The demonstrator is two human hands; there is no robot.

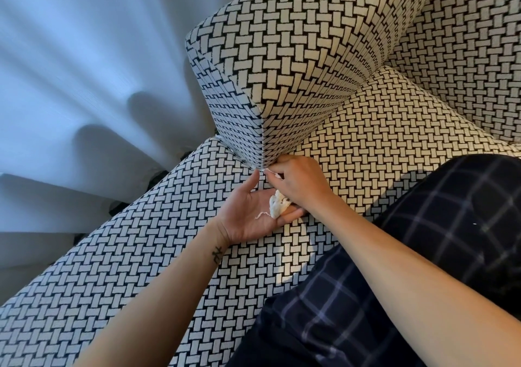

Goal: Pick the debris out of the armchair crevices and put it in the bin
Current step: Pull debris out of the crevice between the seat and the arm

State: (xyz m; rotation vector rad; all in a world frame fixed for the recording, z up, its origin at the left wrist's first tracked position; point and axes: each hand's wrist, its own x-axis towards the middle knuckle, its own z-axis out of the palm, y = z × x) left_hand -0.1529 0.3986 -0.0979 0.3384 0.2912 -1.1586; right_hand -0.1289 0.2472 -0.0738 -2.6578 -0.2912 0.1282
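Note:
The armchair [282, 56] is covered in black-and-white basket-weave fabric. My left hand [251, 214] lies palm up on the seat cushion [141, 268], cupped under a small pile of white fluffy debris [277, 206] with a loose thread trailing from it. My right hand [298, 182] is just above it, at the foot of the armrest corner. Its fingertips pinch a thin white strand [270, 172] at the crevice where the armrest meets the seat. More pale bits [242, 159] show along that crevice to the left. No bin is in view.
A pale curtain [84, 70] hangs in folds to the left, close to the chair. A leg in dark checked trousers [423, 254] rests on the seat at the lower right. The backrest [465, 56] rises at the upper right.

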